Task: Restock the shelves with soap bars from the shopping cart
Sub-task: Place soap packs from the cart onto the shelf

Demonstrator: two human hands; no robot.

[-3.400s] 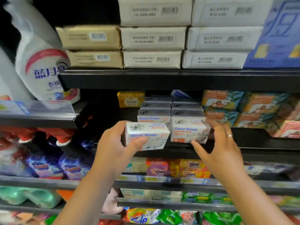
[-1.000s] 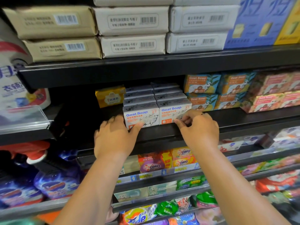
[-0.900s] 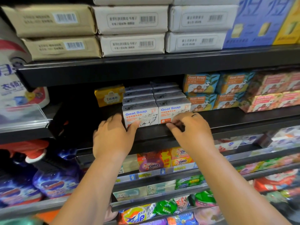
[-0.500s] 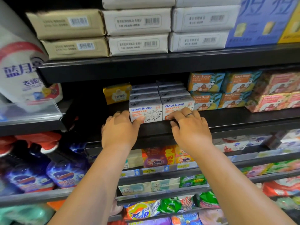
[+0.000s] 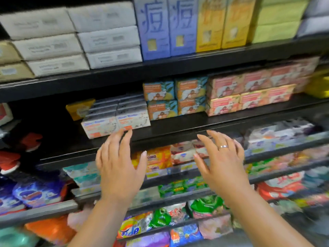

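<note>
Two rows of white Goat Soap boxes (image 5: 115, 122) sit side by side on the black middle shelf (image 5: 178, 129), running from its front edge to the back. My left hand (image 5: 119, 166) hovers just below and in front of them, fingers spread, holding nothing. My right hand (image 5: 220, 161), with a ring on one finger, is off to the right below the shelf edge, fingers also spread and empty. The whole frame is motion-blurred. The shopping cart is out of view.
Teal Goat Soap boxes (image 5: 176, 98) and pink ones (image 5: 249, 93) fill the shelf to the right; a yellow box (image 5: 80, 108) sits behind left. White cartons (image 5: 80, 41) and tall blue boxes (image 5: 165, 27) stand above. Detergent bags (image 5: 135, 227) crowd the lower shelves.
Both hands have let go of the front white boxes and pulled back from the shelf with fingers spread. The view has swung to the right.
</note>
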